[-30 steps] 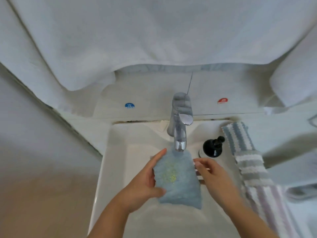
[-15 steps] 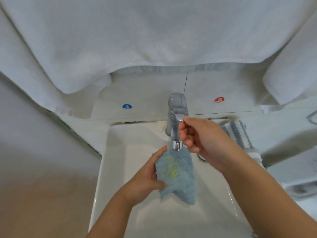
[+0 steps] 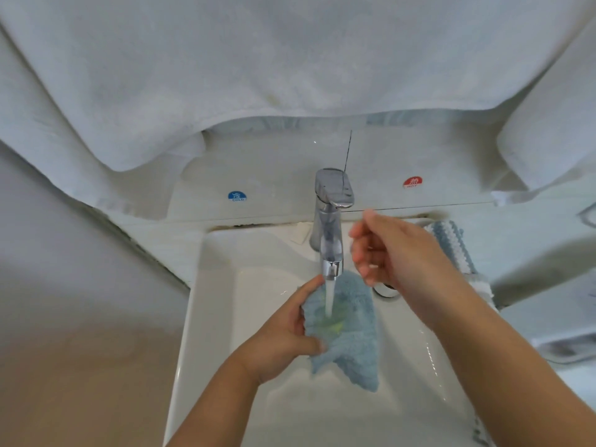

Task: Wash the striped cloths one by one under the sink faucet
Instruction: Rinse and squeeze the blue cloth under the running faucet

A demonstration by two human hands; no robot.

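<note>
Head view: left hand (image 3: 283, 337) pinched fluffy light-blue cloth (image 3: 350, 330) mid-frame under chrome faucet (image 3: 330, 221) stream; right hand (image 3: 390, 253) loose, empty. Best rub yellow stain (image 3: 333, 324) under flow.

Soft, even, cool light; no hard shadows. Small glints on the chrome faucet (image 3: 332, 221) and wet sink (image 3: 213, 285) wall at right. Right hand (image 3: 390, 253) smeared by motion blur, fingers indistinct. Strong wide-angle bowing at edges; hanging towel (image 3: 258, 59) curves overhead. Lower left corner warm-toned, featureless, soft. Overall slightly hazy.
</note>
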